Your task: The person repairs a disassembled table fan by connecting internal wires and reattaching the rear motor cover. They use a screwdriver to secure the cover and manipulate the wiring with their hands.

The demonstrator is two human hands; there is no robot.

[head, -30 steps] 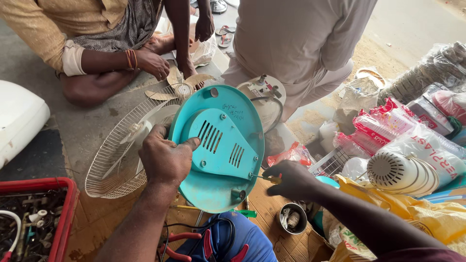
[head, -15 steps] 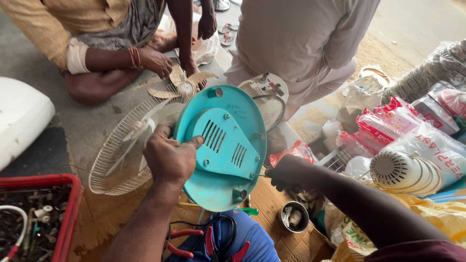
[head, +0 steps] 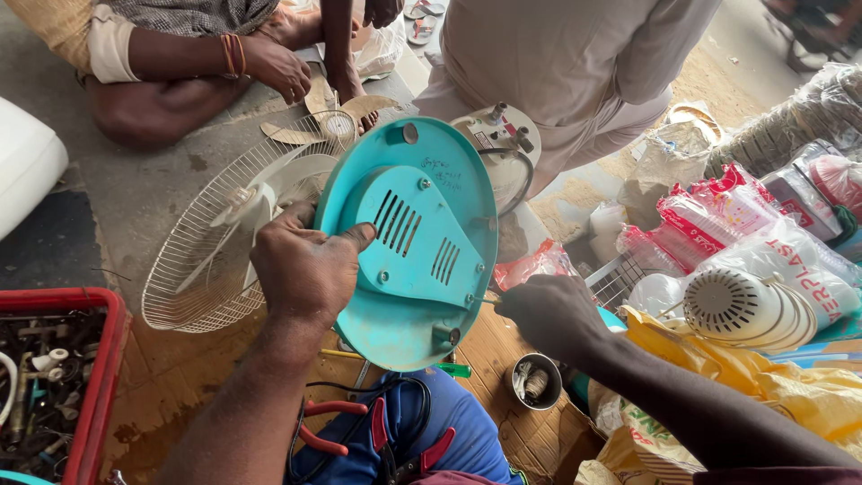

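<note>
Two hands: left hand [head: 305, 269] gripping teal fan base [head: 409, 247], right hand [head: 549, 314] at its edge

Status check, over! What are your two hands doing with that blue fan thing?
Left hand grips the turquoise fan base, tilted up. Right hand at its lower right edge, pinching something thin; can't tell what. Wire fan guard sits behind. Over.

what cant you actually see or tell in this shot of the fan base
- Head view: the tool in the right hand is hidden by its fingers; only a thin tip meets the turquoise fan base.
- The base's far side is hidden by the base itself.
- The left hand covers part of the vented cover.
- The small metal cup: contents too small to tell.
- The red tray is cut off at the left edge.
</note>
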